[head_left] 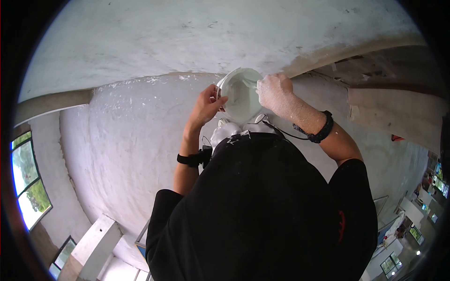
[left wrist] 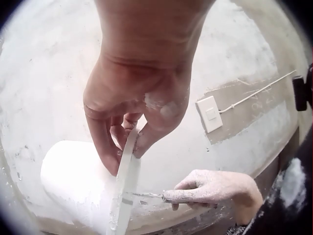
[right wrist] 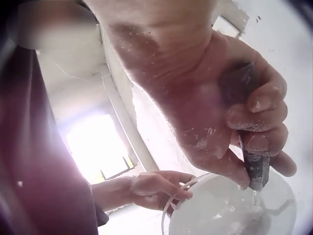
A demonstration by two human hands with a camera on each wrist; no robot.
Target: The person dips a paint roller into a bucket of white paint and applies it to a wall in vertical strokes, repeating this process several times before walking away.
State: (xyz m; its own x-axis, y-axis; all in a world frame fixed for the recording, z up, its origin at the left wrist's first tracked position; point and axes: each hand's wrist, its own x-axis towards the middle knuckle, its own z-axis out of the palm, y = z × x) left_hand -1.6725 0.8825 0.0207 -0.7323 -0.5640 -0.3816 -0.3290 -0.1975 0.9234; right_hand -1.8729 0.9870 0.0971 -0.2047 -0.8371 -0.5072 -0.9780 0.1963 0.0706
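Observation:
A white plastic bucket (head_left: pixel 240 111) is tipped toward me, its mouth facing up and smears of wet white paste inside. My left hand (head_left: pixel 205 107) grips its rim on the left, with the thumb on one side and fingers on the other. My right hand (head_left: pixel 275 94), coated in white powder, holds a tool by its dark, crusted handle (right wrist: pixel 257 169). In the left wrist view the tool's thin shank (left wrist: pixel 145 195) reaches over the rim into the bucket. The working end is hidden or blurred, so I cannot tell its kind.
A patchy plastered surface (head_left: pixel 136 117) spreads around the bucket. A white switch plate (left wrist: pixel 209 114) with a thin cable is mounted on the wall. White-stained shoes (head_left: pixel 226 131) show just below the bucket. Windows (head_left: pixel 30 175) are at the left, with a concrete ledge (head_left: pixel 398 112) at the right.

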